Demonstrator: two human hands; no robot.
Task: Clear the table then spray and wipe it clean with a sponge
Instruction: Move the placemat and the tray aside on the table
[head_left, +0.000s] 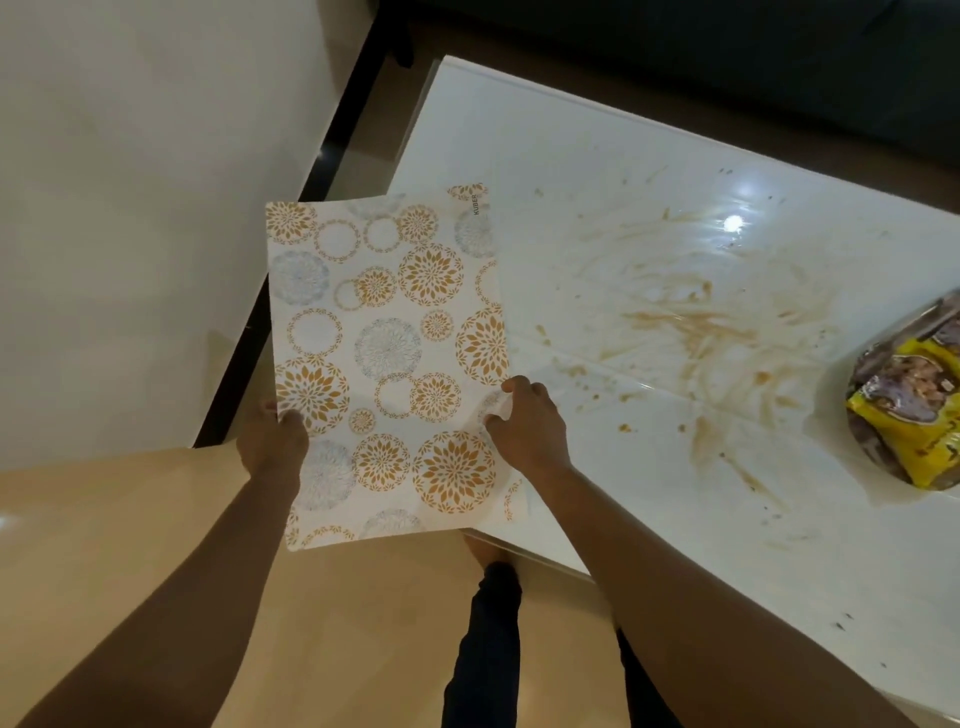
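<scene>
Both hands, left (272, 441) and right (527, 426), grip a patterned placemat (387, 358) (orange and grey circles) beside the smeared white surface (649, 270).

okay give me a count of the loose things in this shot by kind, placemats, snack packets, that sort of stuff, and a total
Placemats: 1, the floral placemat, gripped by the left hand and the right hand over the edge of the table
Snack packets: 1, the yellow and purple packet on the table
Total: 2
</scene>
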